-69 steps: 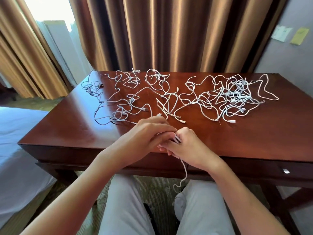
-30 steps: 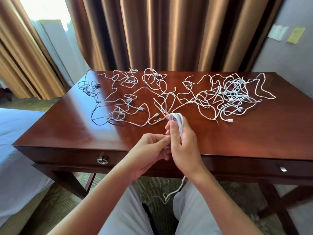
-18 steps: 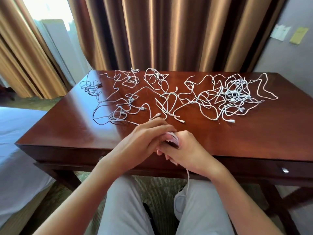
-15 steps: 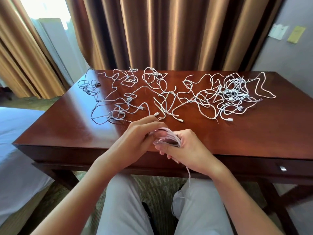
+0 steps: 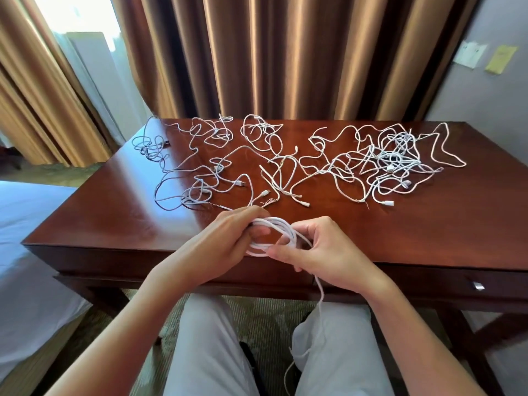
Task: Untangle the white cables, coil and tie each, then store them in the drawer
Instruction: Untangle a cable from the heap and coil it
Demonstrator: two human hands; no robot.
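Since half a second ago, both hands have drawn apart, opening the coiled cable (image 5: 273,234) into a wider loop. Left hand (image 5: 225,244) and right hand (image 5: 320,252) grip it above the desk's (image 5: 428,230) near edge; its tail hangs down. Tangled cables (image 5: 300,161) sprawl toward the far edge.

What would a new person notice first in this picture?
First, the tangle of white cables spread across the far half of the dark wooden desk. Next, at the near edge, the left hand and right hand hold a coil of white cable between them, and its loose tail hangs down over the lap.
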